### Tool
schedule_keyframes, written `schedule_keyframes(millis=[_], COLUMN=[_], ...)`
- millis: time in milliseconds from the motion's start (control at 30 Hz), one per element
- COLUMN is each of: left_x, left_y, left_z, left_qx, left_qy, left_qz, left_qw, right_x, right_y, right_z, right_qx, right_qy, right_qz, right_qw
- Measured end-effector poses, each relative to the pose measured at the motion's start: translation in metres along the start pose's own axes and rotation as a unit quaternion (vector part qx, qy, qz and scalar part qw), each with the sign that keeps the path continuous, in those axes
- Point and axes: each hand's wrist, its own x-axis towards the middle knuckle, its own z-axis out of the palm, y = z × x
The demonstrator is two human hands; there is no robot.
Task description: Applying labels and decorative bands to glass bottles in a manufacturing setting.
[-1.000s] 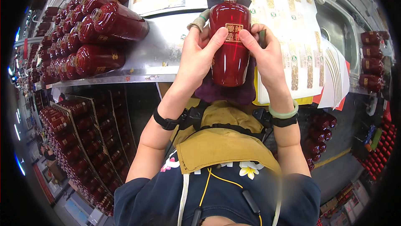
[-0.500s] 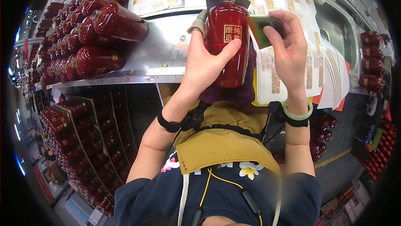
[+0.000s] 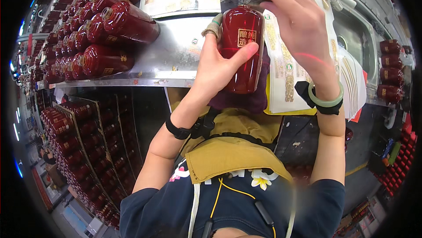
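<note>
A dark red glass bottle (image 3: 243,68) with a gold square label (image 3: 247,38) lies neck-away on a purple cloth (image 3: 260,92). My left hand (image 3: 220,60) is wrapped round its left side, thumb on the front just below the label. One finger wears a beige-green wrap (image 3: 212,27). Above the neck, my right hand (image 3: 299,22) bends over a metal bracket (image 3: 229,1), index finger and thumb close together. Something dark shows between those fingertips. I cannot make out what it is, and the palm is hidden.
Several similar red bottles (image 3: 129,22) stand on the metal table (image 3: 176,53) at left. Sheets of gold stickers (image 3: 281,86) lie right of the bottle, beside a sink (image 3: 356,40). More bottles fill a divided rack (image 3: 83,128) lower left.
My right hand has moved up and left from beside the bottle to above its neck. The dark green flat scraper it held no longer shows clearly. My left hand stays on the bottle, which shifted slightly.
</note>
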Motion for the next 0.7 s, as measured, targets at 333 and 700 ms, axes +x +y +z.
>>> schedule_keyframes(millis=[333,700], left_x=[-0.006,-0.023], left_y=[0.0,0.002], left_z=[-0.035,-0.044], left_qx=[-0.026,-0.017], left_qy=[-0.06,0.04], left_qz=[-0.006,-0.034], left_qw=[0.998,0.998], right_x=[0.016,0.001], right_y=[0.007,0.018], right_z=[0.007,0.026], right_qx=[-0.049,-0.019], right_qy=[0.01,-0.029], right_qz=[-0.138,-0.133], right_qw=[0.989,0.991])
